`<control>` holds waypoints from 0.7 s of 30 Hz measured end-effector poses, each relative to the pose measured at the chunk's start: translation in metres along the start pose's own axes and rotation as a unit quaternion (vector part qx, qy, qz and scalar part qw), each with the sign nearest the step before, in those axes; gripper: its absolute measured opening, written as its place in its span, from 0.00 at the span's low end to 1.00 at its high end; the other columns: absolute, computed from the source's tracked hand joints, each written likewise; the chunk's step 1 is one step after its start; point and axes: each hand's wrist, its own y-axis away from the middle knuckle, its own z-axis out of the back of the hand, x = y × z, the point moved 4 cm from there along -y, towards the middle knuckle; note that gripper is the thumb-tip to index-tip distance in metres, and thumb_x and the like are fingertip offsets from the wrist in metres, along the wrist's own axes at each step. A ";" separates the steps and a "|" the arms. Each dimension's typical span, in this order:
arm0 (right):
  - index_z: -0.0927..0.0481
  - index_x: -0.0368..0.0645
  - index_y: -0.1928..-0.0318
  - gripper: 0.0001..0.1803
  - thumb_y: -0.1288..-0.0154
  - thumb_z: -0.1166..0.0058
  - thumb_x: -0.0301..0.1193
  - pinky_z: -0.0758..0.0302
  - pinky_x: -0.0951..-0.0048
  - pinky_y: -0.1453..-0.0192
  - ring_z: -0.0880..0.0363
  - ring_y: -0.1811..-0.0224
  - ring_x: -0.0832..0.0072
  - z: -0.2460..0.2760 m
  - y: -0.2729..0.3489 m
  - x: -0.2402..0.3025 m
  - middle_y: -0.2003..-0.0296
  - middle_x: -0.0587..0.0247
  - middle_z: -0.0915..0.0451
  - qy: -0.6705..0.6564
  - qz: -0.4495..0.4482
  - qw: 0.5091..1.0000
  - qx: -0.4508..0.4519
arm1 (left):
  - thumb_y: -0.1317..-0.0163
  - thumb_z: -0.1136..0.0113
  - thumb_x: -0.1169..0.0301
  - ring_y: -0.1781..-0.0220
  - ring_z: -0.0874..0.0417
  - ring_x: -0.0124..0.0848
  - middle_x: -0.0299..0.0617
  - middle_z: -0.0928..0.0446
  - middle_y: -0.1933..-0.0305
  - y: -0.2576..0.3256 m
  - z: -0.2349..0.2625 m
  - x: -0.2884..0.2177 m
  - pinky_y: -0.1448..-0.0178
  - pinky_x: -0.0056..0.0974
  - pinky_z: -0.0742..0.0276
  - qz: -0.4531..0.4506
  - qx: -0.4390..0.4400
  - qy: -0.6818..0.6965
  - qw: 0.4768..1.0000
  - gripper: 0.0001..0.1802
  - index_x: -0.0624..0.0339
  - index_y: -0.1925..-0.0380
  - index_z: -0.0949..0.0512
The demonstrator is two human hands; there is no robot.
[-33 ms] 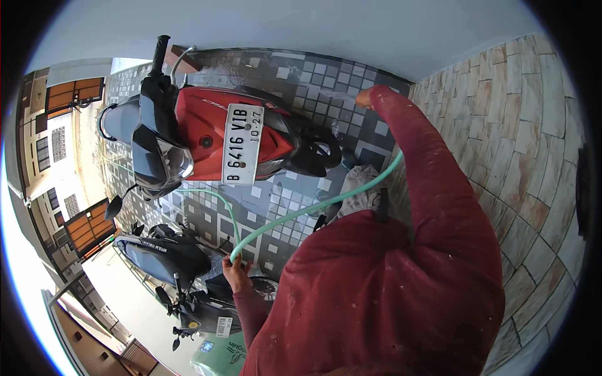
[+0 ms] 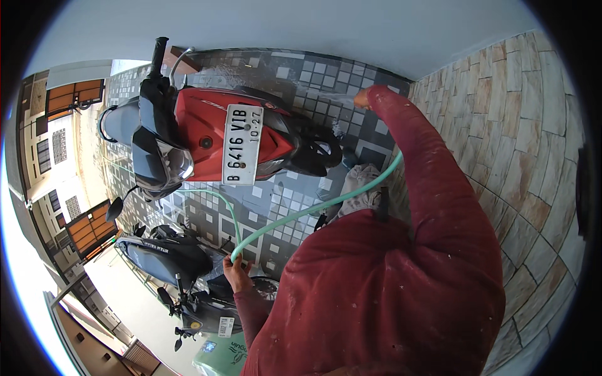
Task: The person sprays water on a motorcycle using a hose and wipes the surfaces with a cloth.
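Note:
A pale green garden hose (image 2: 313,208) curves across in front of my body. My left hand (image 2: 237,274), low at the left, is closed around it where it bends back toward the motorbikes. From there the hose rises to the right and passes behind my right forearm. My right hand (image 2: 362,98) is stretched out ahead, its fingers closed at the hose's end, which they hide. A thin stream of water (image 2: 332,96) runs leftward from that hand over the tiles. Left of the hand stands a red and black scooter (image 2: 207,135) with a white plate, its front wheel nearest me.
A dark motorbike (image 2: 166,254) and another motorbike (image 2: 210,313) stand at the lower left, by a green box (image 2: 219,356). Wet patterned tiles (image 2: 323,72) cover the floor. A grey wall (image 2: 351,28) runs along the far side, a stone-clad wall (image 2: 501,125) along the right.

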 end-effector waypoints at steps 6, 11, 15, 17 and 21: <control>0.15 0.44 0.59 0.17 0.42 0.50 0.40 0.25 0.56 0.60 0.18 0.65 0.65 -0.016 -0.001 0.022 0.65 0.59 0.15 0.180 0.067 0.981 0.020 | 0.34 0.38 0.71 0.56 0.25 0.24 0.31 0.26 0.57 -0.008 0.002 -0.009 0.58 0.39 0.20 0.006 -0.007 -0.010 1.000 0.10 0.48 0.60 0.31; 0.14 0.44 0.59 0.17 0.45 0.48 0.37 0.24 0.55 0.57 0.16 0.60 0.61 -0.012 -0.004 0.000 0.62 0.56 0.14 0.163 0.015 0.986 -0.025 | 0.35 0.37 0.71 0.56 0.25 0.24 0.31 0.26 0.56 -0.011 0.002 -0.007 0.59 0.39 0.19 -0.006 -0.002 0.001 1.000 0.11 0.48 0.60 0.31; 0.14 0.46 0.56 0.18 0.48 0.46 0.33 0.24 0.54 0.52 0.17 0.54 0.59 -0.024 -0.003 -0.020 0.56 0.53 0.15 0.226 0.017 0.972 0.057 | 0.36 0.35 0.70 0.55 0.26 0.25 0.32 0.27 0.56 -0.009 0.001 0.003 0.59 0.39 0.19 0.015 -0.009 0.014 1.000 0.12 0.49 0.60 0.30; 0.14 0.49 0.51 0.22 0.50 0.43 0.31 0.23 0.52 0.47 0.18 0.47 0.56 -0.028 0.000 -0.026 0.48 0.50 0.17 0.189 -0.014 0.978 0.086 | 0.36 0.35 0.69 0.55 0.26 0.25 0.32 0.27 0.56 -0.009 0.000 0.006 0.59 0.39 0.19 0.013 -0.001 0.018 1.000 0.12 0.49 0.60 0.30; 0.16 0.45 0.60 0.15 0.48 0.46 0.34 0.26 0.55 0.57 0.20 0.59 0.62 -0.022 0.008 -0.019 0.61 0.55 0.18 0.131 -0.015 0.989 0.060 | 0.37 0.34 0.68 0.55 0.26 0.25 0.33 0.28 0.57 -0.007 0.002 0.007 0.58 0.40 0.19 0.019 -0.016 0.014 1.000 0.13 0.50 0.58 0.30</control>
